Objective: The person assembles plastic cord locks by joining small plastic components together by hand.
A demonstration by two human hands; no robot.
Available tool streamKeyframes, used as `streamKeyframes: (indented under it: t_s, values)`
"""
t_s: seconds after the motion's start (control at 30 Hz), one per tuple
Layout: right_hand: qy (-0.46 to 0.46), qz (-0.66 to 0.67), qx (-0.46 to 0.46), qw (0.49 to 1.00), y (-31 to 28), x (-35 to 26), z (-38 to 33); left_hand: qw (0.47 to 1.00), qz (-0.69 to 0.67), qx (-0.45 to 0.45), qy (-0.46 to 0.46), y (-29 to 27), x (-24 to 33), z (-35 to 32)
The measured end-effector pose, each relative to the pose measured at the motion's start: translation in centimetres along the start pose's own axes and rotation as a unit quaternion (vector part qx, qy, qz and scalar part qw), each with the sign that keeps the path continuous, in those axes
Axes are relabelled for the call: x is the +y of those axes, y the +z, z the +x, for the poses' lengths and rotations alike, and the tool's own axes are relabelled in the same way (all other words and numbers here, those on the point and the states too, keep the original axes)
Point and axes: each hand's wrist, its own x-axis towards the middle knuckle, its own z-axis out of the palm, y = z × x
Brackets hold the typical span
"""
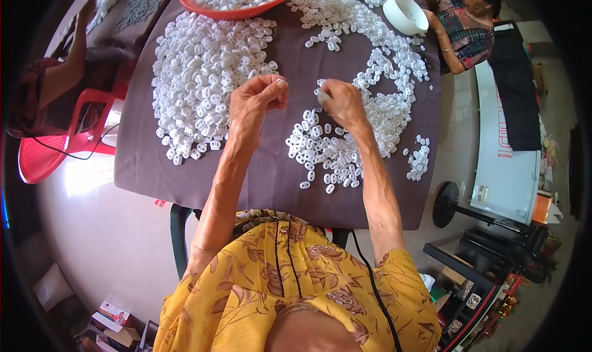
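My left hand is closed in a pinch above the table, with a small white plastic piece at its fingertips. To its right, my right hand pinches too, and a bit of white shows at its fingertips; most of it is hidden. The right thumb looks greyish. Left of my left hand spreads a big heap of white oval pieces with two holes. Beneath and beside my right wrist lies a looser pile of similar white pieces.
A red basin full of white pieces stands at the far edge of the brown-covered table. A white bowl sits far right, near another person. A second person's arm and a red chair are at left.
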Motion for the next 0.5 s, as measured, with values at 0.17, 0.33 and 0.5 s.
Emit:
streamKeyframes:
  t_s: [0.17, 0.33, 0.5]
  values:
    - [0.03, -0.026, -0.055, 0.998, -1.5, 1.5, -3.3, 1.0, 0.007, -0.014, -0.006, 0.8, -0.5, -0.4]
    - [0.057, -0.066, 0.057, 0.995, -1.5, 6.0, -1.0, 0.999, 0.025, -0.029, -0.016, 1.8, -0.8, -0.9]
    - [0.059, -0.135, 0.011, 0.989, -0.9, 6.9, 1.8, 0.999, 0.026, -0.019, -0.021, 2.1, -0.9, -1.0]
